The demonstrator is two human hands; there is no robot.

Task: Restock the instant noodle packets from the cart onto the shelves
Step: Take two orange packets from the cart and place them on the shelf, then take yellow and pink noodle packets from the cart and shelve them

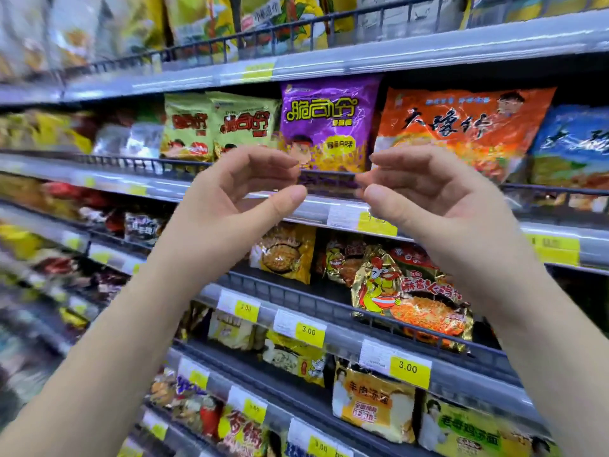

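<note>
A purple noodle packet point(329, 123) stands upright on the second shelf behind the black wire rail point(328, 175). It sits between two green packets point(217, 127) and a large orange packet point(461, 127). My left hand point(237, 196) and my right hand point(425, 196) are raised in front of it, one at each lower corner. The fingers of both are loosely curved, with a gap between thumb and fingertips. The fingertips reach the packet's bottom corners; I cannot tell whether they touch it. Nothing is held in either hand. The cart is out of view.
Grey shelves point(329, 212) with yellow price tags point(408, 369) run diagonally, filled with noodle packets. A gold chicken packet point(408, 298) leans over the rail one shelf down. A blue packet point(573, 143) is at the far right. The left side is blurred.
</note>
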